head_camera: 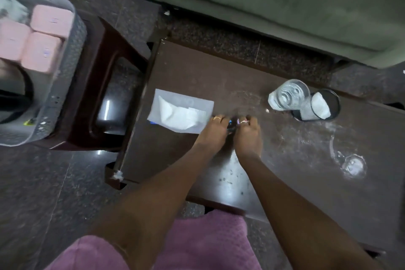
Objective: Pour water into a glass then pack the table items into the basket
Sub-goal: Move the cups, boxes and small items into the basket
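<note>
On the dark wooden table my left hand and my right hand meet side by side, fingers curled over small dark items between them; what these items are I cannot make out. A white tissue pack lies just left of my left hand. A clear glass stands at the far right, touching a black mesh cup with white paper in it. The grey basket sits on a brown stool to the left, with pink boxes inside.
A clear glass lid or small dish lies near the table's right side amid water marks. A green sofa runs along the far side. The floor is dark speckled tile. My pink-clad lap is at the near edge.
</note>
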Demonstrator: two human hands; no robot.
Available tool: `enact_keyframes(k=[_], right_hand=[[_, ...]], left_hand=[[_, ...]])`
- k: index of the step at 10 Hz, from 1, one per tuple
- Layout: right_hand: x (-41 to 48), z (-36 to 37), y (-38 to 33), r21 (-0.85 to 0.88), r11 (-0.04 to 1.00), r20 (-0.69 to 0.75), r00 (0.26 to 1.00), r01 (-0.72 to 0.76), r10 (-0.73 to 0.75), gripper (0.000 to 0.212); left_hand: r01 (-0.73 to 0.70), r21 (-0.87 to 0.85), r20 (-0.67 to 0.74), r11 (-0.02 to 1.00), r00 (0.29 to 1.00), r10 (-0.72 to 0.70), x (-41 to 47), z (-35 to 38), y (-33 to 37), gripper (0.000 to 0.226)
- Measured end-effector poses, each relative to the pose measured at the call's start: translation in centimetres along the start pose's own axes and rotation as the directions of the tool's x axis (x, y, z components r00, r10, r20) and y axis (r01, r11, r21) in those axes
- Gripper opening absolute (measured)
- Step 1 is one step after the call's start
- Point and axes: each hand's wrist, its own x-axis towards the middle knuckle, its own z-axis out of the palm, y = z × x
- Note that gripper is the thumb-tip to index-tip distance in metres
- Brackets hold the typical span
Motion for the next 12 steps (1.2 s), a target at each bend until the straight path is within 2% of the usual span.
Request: enact_keyframes(k=[1,2,3,5,6,7,8,9,10,11,12], right_hand=[[1.8,0.4,-5.5,0.078,0.99,-0.047,0.993,0.115,-0.112,0.028],[3.1,0.7,-12.2,0.189,0.951,-0.075,0.969,0.245,-0.235,0.028],[3.1,0.8,-19.8,0.418,0.864,-0.012,0.953,0.28,-0.303,0.025],[0.9,1.1,-32.6,0.428,0.659,-0.087,0.754,0.619,-0.651,0.022],[0.0,2.2,-36.6,0.462,0.618,-0.046,0.713,0.636,-0.7,0.02],[-0.4,3.1,-38.8,0.504,0.604,0.048,0.678,0.617,-0.733,0.019],[-0.5,4.1,-39.8,0.467,0.622,0.105,0.659,0.629,-0.745,0.018],[-0.2,5.1,-40.0,0.326,0.653,0.154,0.642,0.684,-0.751,0.018],[-0.3,5.8,-40.4,0.217,0.66,0.2,0.629,0.72,-0.751,0.018],[-0.3,5.9,-40.8,0.195,0.653,0.206,0.62,0.732,-0.757,0.022],[-0.1,5.5,-40.2,0.274,0.685,0.098,0.688,0.676,-0.719,0.027]], left_hand=[[0.025,-0.124,-0.227,0.992,0.972,-0.053,-0.3,-4.3,-2.6,0.039],[0.108,-0.266,-0.405,0.958,0.889,-0.213,-1.4,-9.0,-5.2,0.039],[0.159,-0.295,-0.562,0.942,0.769,-0.306,-3.0,-14.5,-9.1,0.041],[0.32,-0.447,-0.705,0.836,0.449,-0.549,-6.2,-22.3,-16.8,0.042],[0.366,-0.508,-0.698,0.78,0.357,-0.621,-7.8,-24.1,-19.8,0.046],[0.362,-0.591,-0.649,0.721,0.318,-0.691,-8.7,-24.8,-21.4,0.044],[0.426,-0.612,-0.575,0.666,0.339,-0.745,-8.9,-24.7,-22.7,0.045],[0.515,-0.579,-0.5,0.632,0.388,-0.774,-8.6,-24.4,-23.5,0.035],[0.549,-0.562,-0.47,0.619,0.404,-0.785,-8.2,-24.3,-24.0,0.026],[0.52,-0.625,-0.458,0.582,0.358,-0.813,-8.1,-24.6,-24.4,0.029],[0.499,-0.586,-0.51,0.638,0.385,-0.769,-8.3,-24.1,-24.0,0.035]])
